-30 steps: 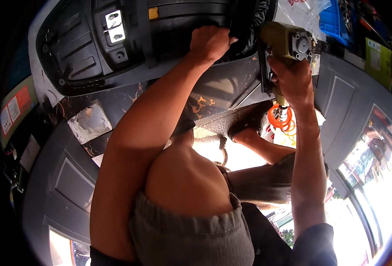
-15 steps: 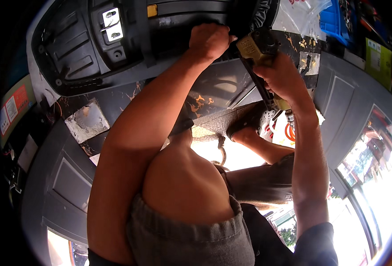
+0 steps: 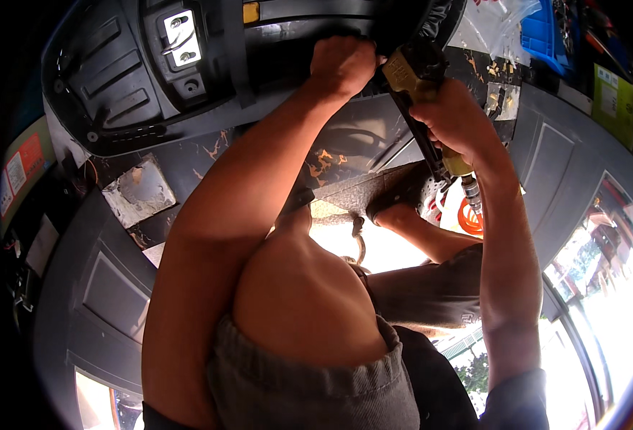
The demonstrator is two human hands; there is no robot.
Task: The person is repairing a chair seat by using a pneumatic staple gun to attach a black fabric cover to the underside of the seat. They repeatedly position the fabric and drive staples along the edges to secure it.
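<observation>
A black scooter or motorcycle seat (image 3: 126, 100) lies upside down at the top left, its ribbed plastic underside facing up. A white metal bracket (image 3: 181, 39) is bolted to that underside. Over the seat's near rim, my left hand (image 3: 343, 66) is closed in a fist on the black seat cover, its fingertips hidden. My right hand (image 3: 461, 120) wraps round the handle of a gold and black pneumatic staple gun (image 3: 411, 70). The gun's nose is at the seat's rim, just right of my left hand; whether it touches is too dark to tell.
The seat rests on a dark marbled cabinet top (image 3: 341, 136) with grey panelled doors (image 3: 545, 154). An air hose fitting (image 3: 471, 192) hangs from the gun, near orange hose coils (image 3: 468, 218). Farther right are a blue bin (image 3: 538, 36) and green boxes (image 3: 611, 97). My bent knee (image 3: 305, 301) is below.
My right hand and the staple gun have shifted slightly, with the gun's handle end a little lower and to the right. My left hand keeps its grip at nearly the same place.
</observation>
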